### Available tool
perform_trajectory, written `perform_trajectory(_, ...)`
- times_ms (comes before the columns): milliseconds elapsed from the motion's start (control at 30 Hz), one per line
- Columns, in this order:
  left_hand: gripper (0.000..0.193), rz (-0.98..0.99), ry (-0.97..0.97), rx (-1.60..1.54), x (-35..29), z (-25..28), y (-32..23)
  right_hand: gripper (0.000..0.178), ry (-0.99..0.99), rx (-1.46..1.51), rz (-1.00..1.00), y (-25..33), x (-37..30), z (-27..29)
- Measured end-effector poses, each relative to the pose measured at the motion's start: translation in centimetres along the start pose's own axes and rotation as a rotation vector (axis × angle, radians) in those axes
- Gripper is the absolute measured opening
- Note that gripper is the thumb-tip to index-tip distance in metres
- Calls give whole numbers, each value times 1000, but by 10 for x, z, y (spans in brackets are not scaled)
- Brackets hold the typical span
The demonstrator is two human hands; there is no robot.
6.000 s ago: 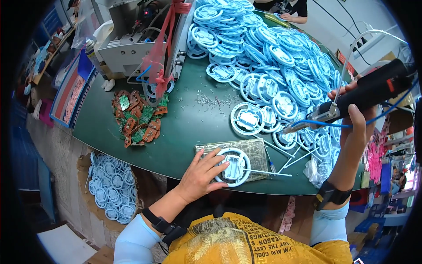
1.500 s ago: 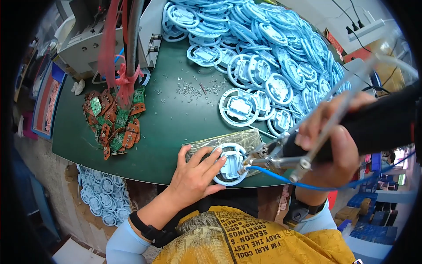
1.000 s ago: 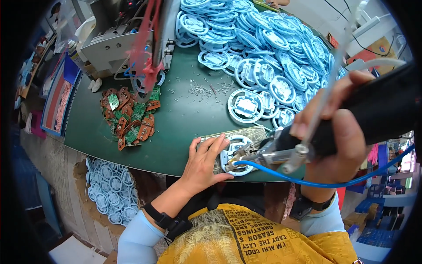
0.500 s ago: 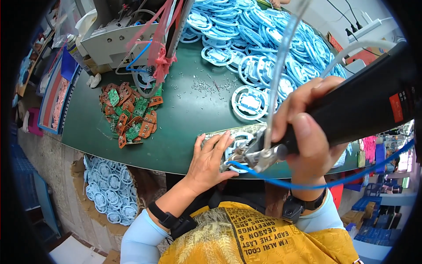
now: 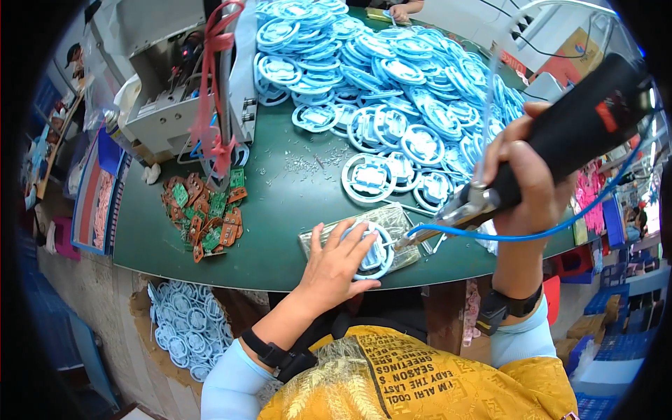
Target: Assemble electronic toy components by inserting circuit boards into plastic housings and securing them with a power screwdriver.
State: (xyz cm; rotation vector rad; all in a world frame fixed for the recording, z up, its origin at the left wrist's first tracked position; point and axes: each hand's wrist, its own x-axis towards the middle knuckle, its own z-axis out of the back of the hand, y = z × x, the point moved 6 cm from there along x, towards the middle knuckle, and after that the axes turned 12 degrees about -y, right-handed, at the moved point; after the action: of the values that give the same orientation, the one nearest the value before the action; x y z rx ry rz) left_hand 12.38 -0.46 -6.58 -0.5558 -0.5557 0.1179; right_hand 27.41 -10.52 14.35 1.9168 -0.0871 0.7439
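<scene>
A round light-blue plastic part point(image 5: 381, 262) lies on a flat block wrapped in clear film point(image 5: 406, 258) at the table's front edge. My left hand point(image 5: 334, 262) holds the part down, fingers stretched over its left side and thumb at its near rim. In my right hand point(image 5: 528, 171) is a black power screwdriver point(image 5: 584, 108), fingers wrapped round its body. A blue hose point(image 5: 521, 238) and a clear tube run to its metal nose point(image 5: 469, 208). The slim tip slants down toward the part's right rim; whether it touches cannot be made out.
Many similar blue parts point(image 5: 392, 63) are heaped at the back. Loose screws point(image 5: 308, 162) are scattered mid-table. Green and brown circuit boards point(image 5: 206, 213) lie left, near a grey machine point(image 5: 164, 115). More parts fill a box point(image 5: 185, 325) below. Another person's hand point(image 5: 400, 12) shows far back.
The screwdriver has drawn back to the right, uncovering more of the round part. My left hand stays on the part. The whole view has shifted somewhat.
</scene>
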Motion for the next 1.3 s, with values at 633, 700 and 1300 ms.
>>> perform_trajectory(633, 81, 5, 102, 6, 12, -27, -3, 43, 69, -25, -79, -27, -42, 5)
perform_trajectory(700, 83, 7, 112, 26, 9, -29, 0, 47, 110, -52, -94, -24, -35, -2)
perform_trajectory(1300, 95, 86, -126, 62, -10, -14, 6, 51, 131, -79, -82, -15, -53, -28)
